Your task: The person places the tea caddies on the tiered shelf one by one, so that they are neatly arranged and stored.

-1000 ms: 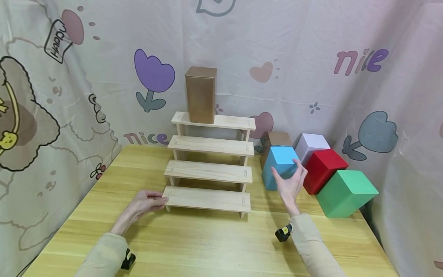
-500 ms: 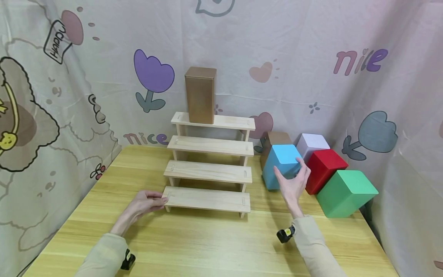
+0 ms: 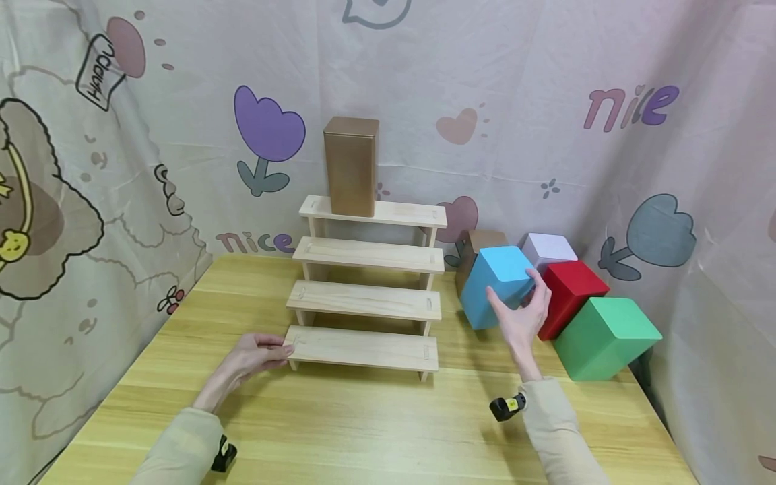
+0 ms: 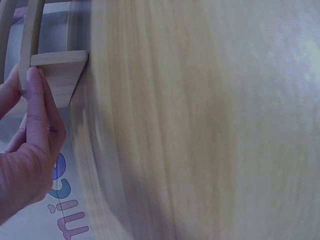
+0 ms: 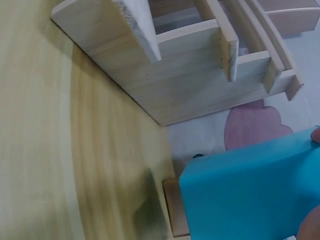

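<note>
My left hand (image 3: 257, 356) pinches the left end of the lowest step of a pale wooden stepped display stand (image 3: 364, 349). In the left wrist view, thumb and fingers (image 4: 35, 107) lie on either side of that board. On the right, a blue box (image 3: 494, 289) leans to the right, its top turned towards my right hand (image 3: 524, 313), which grips it between thumb and fingers near the upper end. The right wrist view has the blue box (image 5: 245, 185) large at the lower right, with most of that hand out of frame. A bronze-coloured box (image 3: 351, 168) stands upright on the top step.
Behind the blue box is a brown box (image 3: 475, 252). White (image 3: 548, 250), red (image 3: 570, 296) and green (image 3: 609, 337) boxes stand close together at the right. A printed cloth (image 3: 388, 81) hangs behind the wooden table (image 3: 364, 431).
My right hand has moved right and slightly up with the blue box, whose top now tilts further to the right. The left hand stays where it was.
</note>
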The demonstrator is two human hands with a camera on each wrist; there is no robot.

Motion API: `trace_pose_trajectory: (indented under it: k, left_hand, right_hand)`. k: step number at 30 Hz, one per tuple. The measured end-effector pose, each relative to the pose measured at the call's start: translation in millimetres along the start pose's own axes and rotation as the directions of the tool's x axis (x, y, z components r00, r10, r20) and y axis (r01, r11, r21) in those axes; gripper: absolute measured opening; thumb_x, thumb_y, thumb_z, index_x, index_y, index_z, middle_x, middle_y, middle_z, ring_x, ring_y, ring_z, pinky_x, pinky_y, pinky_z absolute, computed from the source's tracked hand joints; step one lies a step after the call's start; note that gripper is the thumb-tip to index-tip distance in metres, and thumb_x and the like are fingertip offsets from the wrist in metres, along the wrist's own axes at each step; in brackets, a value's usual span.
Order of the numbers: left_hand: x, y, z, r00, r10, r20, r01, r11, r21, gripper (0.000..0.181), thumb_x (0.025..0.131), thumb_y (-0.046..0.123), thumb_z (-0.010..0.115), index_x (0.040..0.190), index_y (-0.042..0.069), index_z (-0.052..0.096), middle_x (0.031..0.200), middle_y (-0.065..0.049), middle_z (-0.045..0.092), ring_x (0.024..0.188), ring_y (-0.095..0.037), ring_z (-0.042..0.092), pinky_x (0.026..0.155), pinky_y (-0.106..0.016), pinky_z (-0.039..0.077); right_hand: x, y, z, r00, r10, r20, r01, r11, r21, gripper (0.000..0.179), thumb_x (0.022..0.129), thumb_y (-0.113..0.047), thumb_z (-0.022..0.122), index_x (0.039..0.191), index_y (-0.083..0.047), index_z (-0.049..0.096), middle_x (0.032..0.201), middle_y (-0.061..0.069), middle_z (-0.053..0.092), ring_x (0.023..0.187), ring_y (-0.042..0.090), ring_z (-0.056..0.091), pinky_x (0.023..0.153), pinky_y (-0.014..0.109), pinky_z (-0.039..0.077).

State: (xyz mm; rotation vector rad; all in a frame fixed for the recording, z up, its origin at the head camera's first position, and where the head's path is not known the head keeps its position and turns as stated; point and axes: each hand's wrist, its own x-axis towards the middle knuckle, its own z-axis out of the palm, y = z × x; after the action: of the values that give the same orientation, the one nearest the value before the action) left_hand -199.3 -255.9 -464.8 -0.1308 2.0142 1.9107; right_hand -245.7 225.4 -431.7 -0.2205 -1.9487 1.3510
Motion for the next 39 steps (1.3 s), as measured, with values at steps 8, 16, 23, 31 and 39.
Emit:
trace_pose_trajectory:
  k: [8,16,23,31,39]
  left_hand:
    - [1.0,-0.3,0.2,1.0,0.007,-0.001,-0.007,1.0,0.011,0.045,0.093,-0.002,0.067,0.127,-0.025,0.048,0.092,-0.004,0.07,0.081,-0.009,0.071,0.079,-0.022,0.066]
    - [1.0,-0.5,0.0,1.0,0.008,0.004,-0.008,1.0,0.008,0.044,0.093,-0.002,0.067,0.126,-0.025,0.049,0.093,-0.004,0.07,0.082,-0.01,0.071,0.079,-0.021,0.066]
    - [0.4,-0.2,0.1,1.0,0.004,0.001,-0.004,1.0,0.009,0.045,0.093,-0.002,0.067,0.127,-0.025,0.048,0.093,-0.004,0.07,0.082,-0.009,0.071,0.079,-0.021,0.066]
    - [0.7,-0.6,0.2,1.0,0.006,0.0,-0.006,1.0,0.009,0.047,0.093,-0.002,0.067,0.128,-0.026,0.046,0.093,-0.004,0.07,0.082,-0.009,0.071,0.079,-0.021,0.066]
    - [0.4,-0.5,-0.1,1.0,0.002,-0.001,-0.002,1.0,0.013,0.046,0.093,-0.001,0.067,0.128,-0.026,0.047,0.094,-0.004,0.07,0.082,-0.009,0.071,0.079,-0.021,0.066]
  right_hand:
    - [6.2,-12.4,-6.9,1.0,-0.008,0.014,0.008,1.0,0.024,0.076,0.08,-0.02,0.083,0.147,-0.018,0.046,0.14,0.016,0.049,0.127,0.028,0.049,0.11,0.062,0.049]
    - [17.2,-21.9,-15.7,0.997,-0.033,0.067,0.032,0.999,0.016,0.079,0.08,-0.021,0.082,0.149,-0.02,0.044,0.144,0.014,0.049,0.128,0.03,0.051,0.108,0.062,0.05]
    - [29.2,-30.7,-23.5,0.991,-0.054,0.122,0.051,0.998,0.026,0.078,0.081,-0.021,0.081,0.149,-0.022,0.044,0.143,0.014,0.05,0.127,0.031,0.051,0.109,0.065,0.049]
    - [39.3,-45.0,-32.0,0.983,-0.062,0.174,0.057,0.998,0.034,0.076,0.083,-0.021,0.08,0.149,-0.028,0.044,0.141,0.007,0.053,0.118,0.022,0.053,0.106,0.062,0.053]
    - [53.8,-64.1,-37.4,0.97,-0.111,0.216,0.098,0.993,0.071,0.077,0.082,-0.021,0.081,0.149,-0.03,0.045,0.143,-0.003,0.053,0.117,0.014,0.056,0.104,0.049,0.056]
